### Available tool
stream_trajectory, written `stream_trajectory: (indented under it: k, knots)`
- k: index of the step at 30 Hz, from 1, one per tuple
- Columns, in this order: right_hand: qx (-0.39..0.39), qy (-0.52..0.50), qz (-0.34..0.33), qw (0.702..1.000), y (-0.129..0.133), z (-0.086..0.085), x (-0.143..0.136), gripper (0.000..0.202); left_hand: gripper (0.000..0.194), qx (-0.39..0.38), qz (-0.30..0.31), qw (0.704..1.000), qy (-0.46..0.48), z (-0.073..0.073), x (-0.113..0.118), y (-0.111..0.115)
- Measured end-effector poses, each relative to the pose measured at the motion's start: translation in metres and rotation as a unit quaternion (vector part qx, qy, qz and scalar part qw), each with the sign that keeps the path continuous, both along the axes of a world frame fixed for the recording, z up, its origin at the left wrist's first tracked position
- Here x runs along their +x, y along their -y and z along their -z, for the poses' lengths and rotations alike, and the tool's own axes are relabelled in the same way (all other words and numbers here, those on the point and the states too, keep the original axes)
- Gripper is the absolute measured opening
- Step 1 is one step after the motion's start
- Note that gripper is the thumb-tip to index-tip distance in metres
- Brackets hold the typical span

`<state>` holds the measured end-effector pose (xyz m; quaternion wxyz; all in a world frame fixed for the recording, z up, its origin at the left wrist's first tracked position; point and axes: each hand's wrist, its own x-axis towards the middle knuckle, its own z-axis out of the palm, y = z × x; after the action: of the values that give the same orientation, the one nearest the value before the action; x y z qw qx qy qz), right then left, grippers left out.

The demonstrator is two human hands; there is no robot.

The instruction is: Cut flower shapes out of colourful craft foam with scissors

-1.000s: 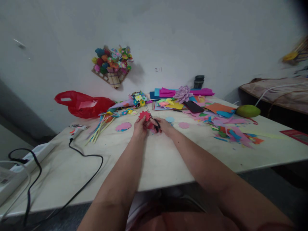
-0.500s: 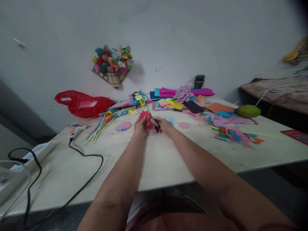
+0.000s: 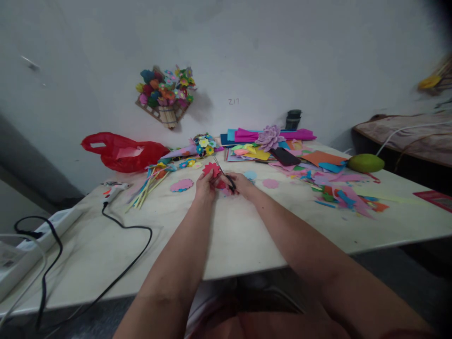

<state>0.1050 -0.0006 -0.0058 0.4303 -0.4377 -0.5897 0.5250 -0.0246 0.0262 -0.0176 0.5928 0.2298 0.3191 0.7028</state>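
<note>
Near the middle of the table, my left hand (image 3: 205, 185) is closed on a red scalloped flower cutout (image 3: 211, 169). Black-handled scissors (image 3: 230, 183) sit in my right hand (image 3: 241, 184), their blades pointing up and left beside the red piece's right edge. Whether the blades touch the red piece I cannot tell. Left of my hands lies a pink scalloped cutout (image 3: 181, 184) over a blue one. To the right are another pink cutout (image 3: 270, 183) and a light blue cutout (image 3: 250, 175). More red and pink bits lie beneath my hands, partly hidden.
A glue gun (image 3: 115, 190) with a black cord lies at left, near a white power strip (image 3: 63, 223). Behind are a red plastic bag (image 3: 130, 157) and paper flowers (image 3: 205, 143). At right are colourful scraps (image 3: 339, 194), a dark phone (image 3: 284, 156) and a green mango (image 3: 366, 163).
The red cutout and the scissor blades have shifted very slightly left. Both hands keep their hold, and the things on the table stay as they were.
</note>
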Motion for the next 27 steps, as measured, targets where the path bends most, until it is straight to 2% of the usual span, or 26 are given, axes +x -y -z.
stream_trajectory:
  k: [6,14,27]
  knots:
    - [0.003,0.013,-0.003,1.000,-0.0007,0.0013,0.0006,0.007,0.007,-0.002,-0.006,1.000,0.001,-0.0019,-0.0018,0.0006]
    - [0.021,-0.005,-0.055,0.998,-0.0055,0.0072,0.0055,0.022,0.007,0.011,-0.008,1.000,-0.005,-0.0004,-0.0032,-0.0002]
    - [0.011,-0.022,-0.046,0.999,-0.0040,0.0057,0.0078,0.023,0.013,0.027,-0.009,1.000,0.002,-0.0022,-0.0016,0.0023]
